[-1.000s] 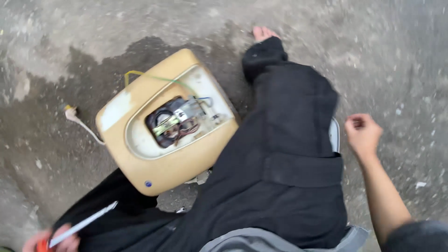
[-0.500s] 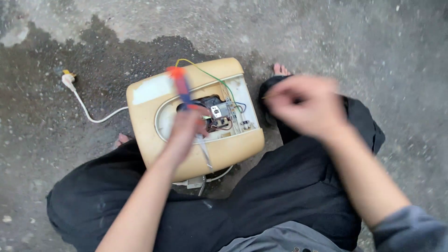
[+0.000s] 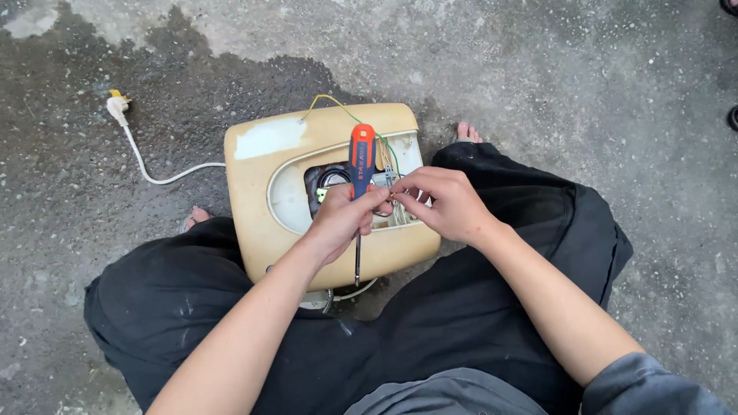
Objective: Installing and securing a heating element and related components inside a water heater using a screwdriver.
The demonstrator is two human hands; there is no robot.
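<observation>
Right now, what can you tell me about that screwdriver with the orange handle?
The screwdriver has an orange and dark blue handle and a thin metal shaft. It is held in the left hand, handle pointing away from the person and shaft pointing back toward them, over the open yellowish appliance casing. The hand wraps where handle meets shaft. The right hand's fingertips meet the left hand beside it.

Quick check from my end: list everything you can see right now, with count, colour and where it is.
appliance housing: one, yellowed cream, on the ground between the knees, inner parts exposed
screwdriver: one, orange and blue handle, held over the opening, shaft pointing toward the person
wires: several, yellow and green, at the housing's far edge
power cord: one, white, running left from the housing
plug: one, white and yellow, far left on the ground
ground: grey concrete, dark wet patch at left
left hand: holds the screwdriver
right hand: fingertips pinched at the opening
</observation>
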